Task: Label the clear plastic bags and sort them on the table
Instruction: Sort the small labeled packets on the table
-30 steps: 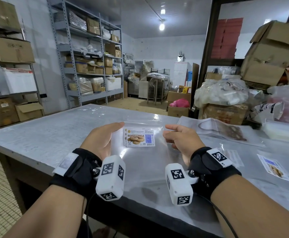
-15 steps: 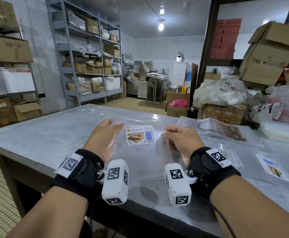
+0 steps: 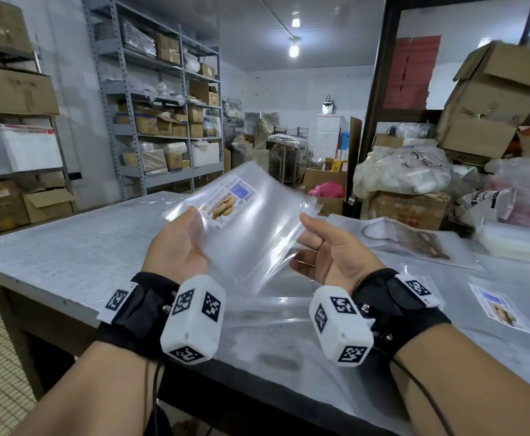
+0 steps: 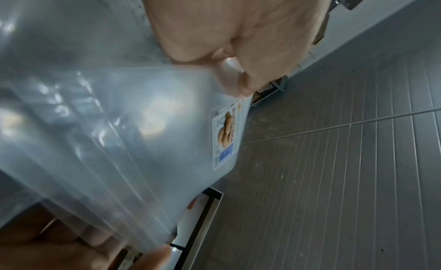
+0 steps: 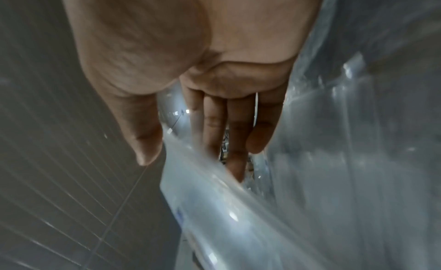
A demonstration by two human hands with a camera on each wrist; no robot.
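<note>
The left hand (image 3: 178,247) pinches the left edge of the labelled clear bag (image 3: 251,228), lifted above the table's (image 3: 68,256) near edge beside its sticker (image 3: 227,199). The right hand (image 3: 333,256) holds the right edge, thumb on top. The bag looks light, floppy and slippery, best held by its edges. Fingers beneath are blurred by the film.
</note>
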